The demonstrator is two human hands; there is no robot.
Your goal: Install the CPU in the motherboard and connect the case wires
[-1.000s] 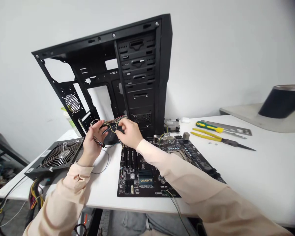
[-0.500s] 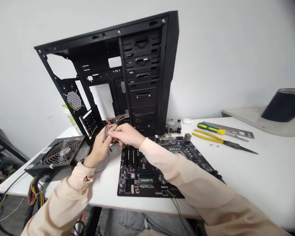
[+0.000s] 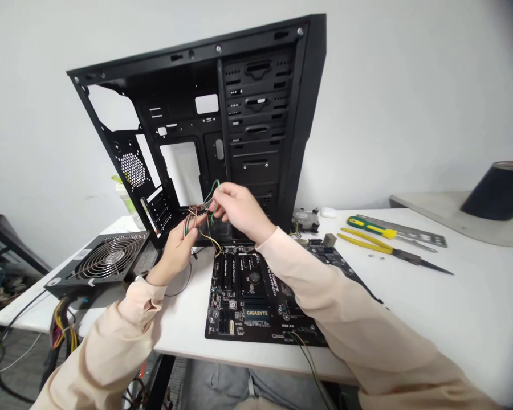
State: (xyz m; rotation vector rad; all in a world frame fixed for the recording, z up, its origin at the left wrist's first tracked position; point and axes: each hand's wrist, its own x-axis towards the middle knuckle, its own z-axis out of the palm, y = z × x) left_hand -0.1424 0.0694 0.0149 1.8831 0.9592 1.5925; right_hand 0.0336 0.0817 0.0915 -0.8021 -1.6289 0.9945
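Observation:
Thin coloured wires (image 3: 187, 226) loop round the fingers of my left hand (image 3: 177, 249), which is closed on them in front of the computer case's lower opening. Up and to its right, my right hand (image 3: 241, 208) pinches several wires of the same bundle, a green one (image 3: 215, 187) curving above the fingertips. A yellow wire (image 3: 216, 244) dangles between the hands. The black computer case (image 3: 314, 85) stands open behind them, tilted in view. Below my right forearm lies a black Gigabyte motherboard (image 3: 250, 285), partly hidden by the sleeve.
A power supply (image 3: 106, 259) with bundled cables sits at the left. To the right lie yellow-handled pliers (image 3: 376, 242), a green and yellow screwdriver (image 3: 370, 225) and a metal I/O plate (image 3: 427, 233). A CPU cooler (image 3: 305, 219) is beside the case. A dark cup (image 3: 493, 191) stands far right.
My right hand has moved up and right, away from my left hand, drawing wires with it. The green and yellow wires now show apart from the bundle. The view has shifted slightly.

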